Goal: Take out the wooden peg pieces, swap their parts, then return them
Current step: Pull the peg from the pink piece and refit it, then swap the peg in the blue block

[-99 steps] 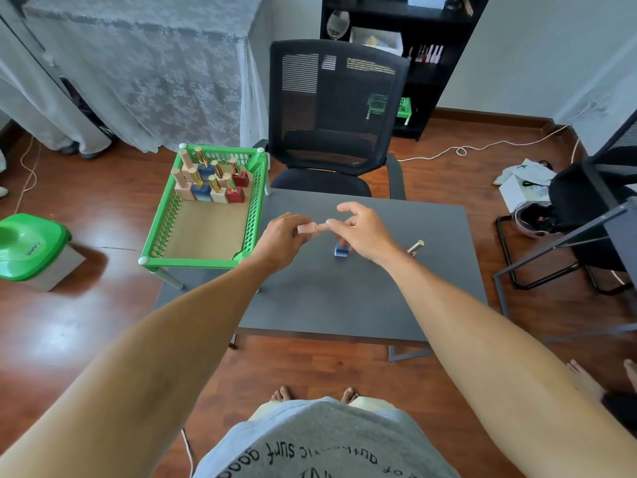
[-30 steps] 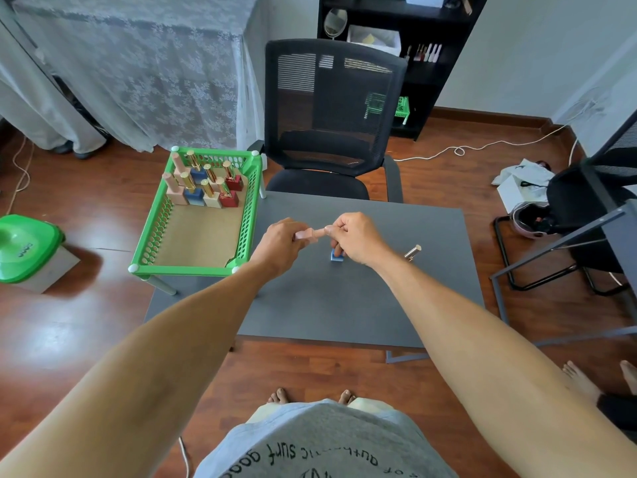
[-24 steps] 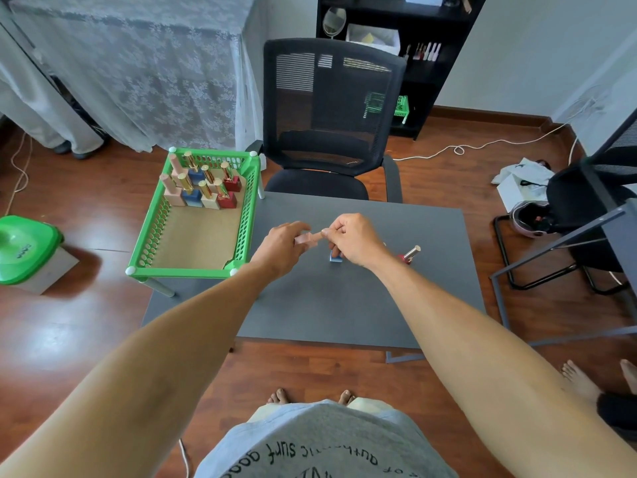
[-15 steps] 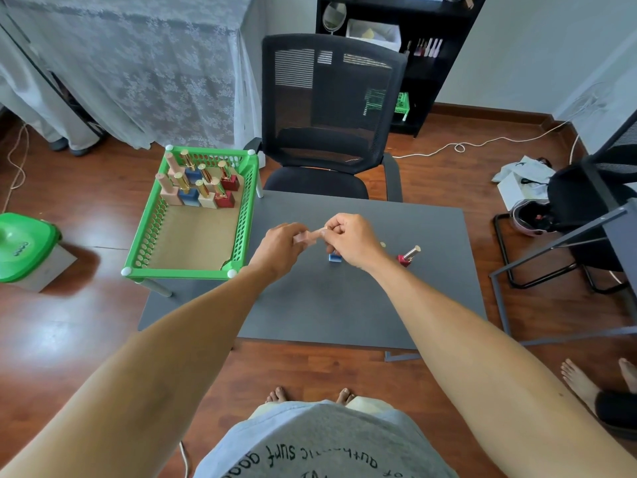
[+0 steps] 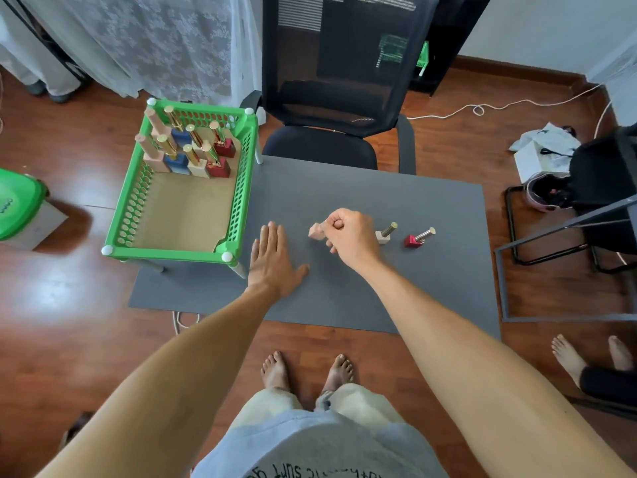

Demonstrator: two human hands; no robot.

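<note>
Left hand [image 5: 274,262]: flat, palm down on the desk [image 5: 431,277], fingers straight and close together, pointing away from the body, thumb spread out to the right. Left forearm: bare, extended forward from lower left, wrist straight.

Right hand [image 5: 348,236]: closed into a fist-like grip, knuckles up, fingers curled inward, thumb and forefinger pinching a pink peg piece [image 5: 315,232] that projects from the left side of the fist. Right forearm: bare, extended forward from lower right, angled inward toward the left hand. Hands apart, not touching. Both bare feet [image 5: 306,372] planted on the floor below.
</note>
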